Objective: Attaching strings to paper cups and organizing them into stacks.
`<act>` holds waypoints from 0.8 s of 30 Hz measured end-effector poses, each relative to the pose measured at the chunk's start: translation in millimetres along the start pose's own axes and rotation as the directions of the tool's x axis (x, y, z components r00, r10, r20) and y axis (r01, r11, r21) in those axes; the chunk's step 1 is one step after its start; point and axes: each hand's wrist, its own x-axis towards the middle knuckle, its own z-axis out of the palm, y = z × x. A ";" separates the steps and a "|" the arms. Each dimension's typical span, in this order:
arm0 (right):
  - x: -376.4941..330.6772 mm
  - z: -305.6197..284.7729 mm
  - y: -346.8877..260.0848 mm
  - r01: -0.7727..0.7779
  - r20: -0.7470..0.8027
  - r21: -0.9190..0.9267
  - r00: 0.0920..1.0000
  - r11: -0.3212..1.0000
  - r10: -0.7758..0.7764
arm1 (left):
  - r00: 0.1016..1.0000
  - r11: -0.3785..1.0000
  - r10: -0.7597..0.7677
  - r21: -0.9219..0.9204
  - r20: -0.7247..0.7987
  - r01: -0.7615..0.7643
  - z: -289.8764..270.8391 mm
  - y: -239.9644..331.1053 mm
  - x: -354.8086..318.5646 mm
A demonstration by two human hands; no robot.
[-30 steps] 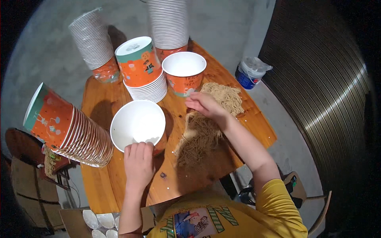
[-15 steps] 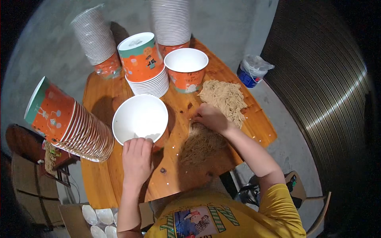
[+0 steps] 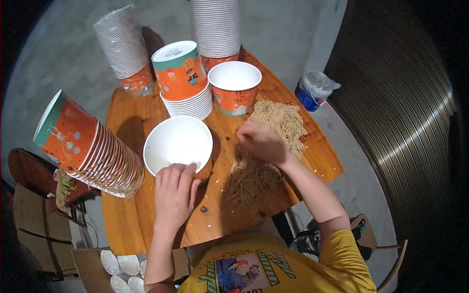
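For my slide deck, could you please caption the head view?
Left hand steadies an empty white paper bowl while right hand gathers dry noodles on a wooden table.

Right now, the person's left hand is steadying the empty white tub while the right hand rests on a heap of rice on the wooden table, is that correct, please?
Not quite: the heap under the right hand is dry noodles, not rice. The head view shows thin tan strands spread over the wooden table. The rest holds: the left hand grips the near rim of the empty white tub.

Cup stacks (image 3: 93, 151) (image 3: 188, 80) crowding table's left and back, bare wood (image 3: 141, 219) near front edge
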 end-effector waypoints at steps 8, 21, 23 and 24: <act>27.2 -36.0 -49.1 0.092 -0.074 0.334 0.995 0.938 -0.071 | 0.984 0.996 0.026 -0.074 -0.176 -0.040 -13.0 15.4 9.3; 39.4 -52.0 -94.1 0.303 -0.153 0.316 0.951 0.899 -0.267 | 0.860 -0.062 -0.349 -0.925 0.372 0.375 -18.2 41.2 54.0; 37.4 -55.4 -93.6 0.297 -0.156 0.307 0.953 0.904 -0.260 | 0.831 0.027 -0.364 -0.887 0.421 0.461 -18.5 39.2 45.8; 35.8 -58.6 -92.8 0.275 -0.168 0.254 0.957 0.927 -0.237 | 0.818 0.074 -0.351 -0.858 0.455 0.509 -19.6 35.0 38.3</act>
